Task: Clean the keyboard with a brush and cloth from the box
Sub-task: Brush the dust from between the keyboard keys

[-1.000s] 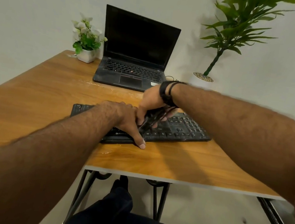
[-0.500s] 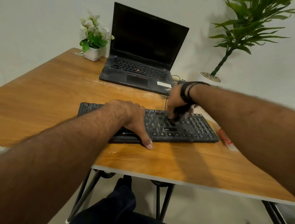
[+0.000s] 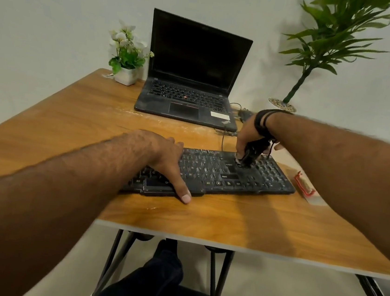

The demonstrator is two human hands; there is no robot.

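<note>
Two hands: both working on the keyboard [image 3: 213,171], lying mid-surface [image 3: 229,220].
Left hand [image 3: 163,159]: pressing flat, fingers straight.
Right hand [image 3: 251,134]: gripping brush [image 3: 251,154], bristles on right-side keys.
Risk: hard scrubbing popping keycaps; keyboard sliding if left hand is lifting.

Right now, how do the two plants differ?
The flowering plant is short, with white blooms, in a white pot on the table left of the laptop. The leafy plant is tall, without flowers, standing beyond the table's right side. Both have green leaves.
</note>
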